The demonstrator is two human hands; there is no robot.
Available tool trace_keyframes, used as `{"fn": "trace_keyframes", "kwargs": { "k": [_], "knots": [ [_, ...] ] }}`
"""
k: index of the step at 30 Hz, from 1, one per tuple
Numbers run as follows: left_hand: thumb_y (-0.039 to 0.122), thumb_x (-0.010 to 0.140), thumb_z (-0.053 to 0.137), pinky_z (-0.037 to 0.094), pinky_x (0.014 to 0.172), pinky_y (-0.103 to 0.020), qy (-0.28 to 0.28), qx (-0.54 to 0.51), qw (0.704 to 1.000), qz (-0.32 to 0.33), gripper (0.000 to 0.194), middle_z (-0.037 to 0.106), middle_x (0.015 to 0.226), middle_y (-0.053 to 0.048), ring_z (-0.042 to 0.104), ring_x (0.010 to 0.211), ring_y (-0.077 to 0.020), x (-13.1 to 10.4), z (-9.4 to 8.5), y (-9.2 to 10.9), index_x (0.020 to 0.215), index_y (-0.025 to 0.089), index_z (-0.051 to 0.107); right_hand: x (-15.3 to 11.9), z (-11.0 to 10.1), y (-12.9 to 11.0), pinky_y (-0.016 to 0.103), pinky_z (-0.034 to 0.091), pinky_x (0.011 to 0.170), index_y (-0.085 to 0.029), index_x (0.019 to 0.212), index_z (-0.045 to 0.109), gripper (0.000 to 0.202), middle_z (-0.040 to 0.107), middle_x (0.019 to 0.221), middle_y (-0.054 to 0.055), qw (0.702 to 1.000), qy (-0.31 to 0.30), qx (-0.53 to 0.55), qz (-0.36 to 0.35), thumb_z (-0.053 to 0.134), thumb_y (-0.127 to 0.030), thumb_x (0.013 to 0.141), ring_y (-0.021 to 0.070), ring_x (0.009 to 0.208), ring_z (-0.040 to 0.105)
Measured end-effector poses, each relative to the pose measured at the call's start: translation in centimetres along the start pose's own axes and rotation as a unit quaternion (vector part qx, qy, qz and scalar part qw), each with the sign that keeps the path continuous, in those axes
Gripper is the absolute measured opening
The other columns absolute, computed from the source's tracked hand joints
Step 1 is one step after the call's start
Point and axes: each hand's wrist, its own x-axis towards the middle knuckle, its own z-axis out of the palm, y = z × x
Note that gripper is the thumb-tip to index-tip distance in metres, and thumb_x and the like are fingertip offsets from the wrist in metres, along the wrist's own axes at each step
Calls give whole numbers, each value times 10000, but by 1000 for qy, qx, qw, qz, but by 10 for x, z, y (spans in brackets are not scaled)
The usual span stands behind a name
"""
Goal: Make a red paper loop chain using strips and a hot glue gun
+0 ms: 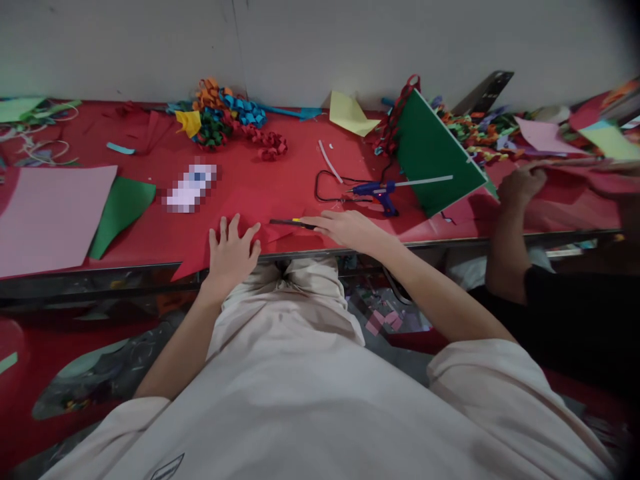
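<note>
My left hand (233, 252) lies flat with fingers spread on red paper (193, 260) at the table's front edge. The paper is nearly the same red as the tabletop, so its outline is hard to follow. To the right, my right hand (345, 230) is closed around a slim black and yellow cutter knife (295, 223), which points left toward my left hand. The knife lies low over a red paper piece. Behind my right hand rests a blue glue gun (377, 192) with a clear glue stick in its back and a small red light showing.
A green board (435, 153) leans at the right, near a co-worker's hand (523, 183) holding red paper. Curled paper chains (227, 113) lie by the wall. Pink paper (55, 213), green paper (123, 210) and a blurred-out phone-like object (193, 189) are on the left.
</note>
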Motion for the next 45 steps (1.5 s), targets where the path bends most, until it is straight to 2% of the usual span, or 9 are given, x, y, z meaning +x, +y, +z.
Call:
{"fn": "trace_keyframes", "kwargs": {
  "k": [13, 19, 23, 26, 30, 34, 38, 42, 45],
  "knots": [
    [404, 1028, 375, 253, 1173, -708, 0, 8, 1000, 7, 505, 313, 1649, -175, 260, 1527, -468, 0, 1, -2, 1490, 261, 521, -60, -7, 15, 253, 338, 617, -309, 1549, 443, 474, 706, 1053, 84, 1000, -23, -2, 19, 362, -339, 1083, 187, 838, 641],
    [428, 1025, 443, 297, 1099, -745, 0, 72, 991, 112, 552, 320, 1634, -234, 310, 1493, -469, -15, -12, -9, 1539, 229, 462, -97, -14, 27, 342, 528, 920, -291, 1448, 553, 412, 700, 1308, 73, 975, 110, 167, 97, 388, -360, 1077, 223, 1135, 680],
    [103, 976, 423, 483, 879, -543, 2, 148, 970, 193, 527, 560, 1447, -201, 582, 1209, -373, -32, -33, -13, 1469, 237, 552, -117, -5, 33, 378, 559, 926, -299, 1438, 563, 405, 714, 1307, 63, 957, 176, 178, 147, 413, -342, 1065, 235, 1118, 703],
    [48, 952, 441, 484, 751, -435, 14, 172, 952, 253, 468, 666, 1291, -158, 646, 1039, -313, -40, -59, -15, 1323, 220, 670, -124, 5, 36, 389, 559, 961, -285, 1438, 564, 406, 712, 1320, 62, 954, 184, 187, 148, 437, -315, 1054, 239, 1152, 700],
    [23, 977, 395, 462, 667, -360, 105, 163, 934, 299, 491, 712, 1267, -86, 682, 846, -203, -38, -101, -18, 1321, 255, 659, -127, 11, 40, 375, 564, 963, -279, 1413, 590, 390, 715, 1322, 64, 947, 212, 180, 161, 451, -295, 1049, 236, 1157, 705],
    [77, 1014, 415, 529, 859, -334, 131, 102, 897, 409, 606, 636, 1438, -5, 699, 1070, -177, -18, -126, -34, 1544, 370, 415, -134, 8, 42, 369, 576, 919, -279, 1406, 601, 388, 735, 1280, 70, 940, 247, 161, 174, 478, -291, 1038, 238, 1084, 729],
    [129, 1035, 348, 487, 1101, -383, 102, 38, 883, 457, 611, 568, 1514, 4, 584, 1336, -196, 21, -109, -56, 1591, 382, 327, -143, 8, 42, 389, 586, 877, -274, 1398, 608, 388, 760, 1206, 79, 935, 254, 161, 188, 490, -304, 1029, 245, 994, 744],
    [126, 1023, 309, 416, 1188, -413, -18, 7, 886, 464, 548, 510, 1565, -31, 487, 1441, -200, 77, -67, -69, 1512, 288, 496, -149, 14, 43, 425, 590, 900, -293, 1393, 614, 390, 754, 1233, 77, 931, 257, 161, 203, 504, -316, 1019, 270, 1051, 742],
    [89, 964, 370, 326, 1234, -458, -97, 2, 894, 437, 546, 503, 1571, 18, 415, 1494, -195, 109, -46, -72, 1337, 359, 662, -150, 17, 43, 463, 585, 948, -307, 1397, 609, 396, 742, 1264, 71, 932, 245, 170, 207, 496, -319, 1017, 290, 1123, 726]
  ]
}}
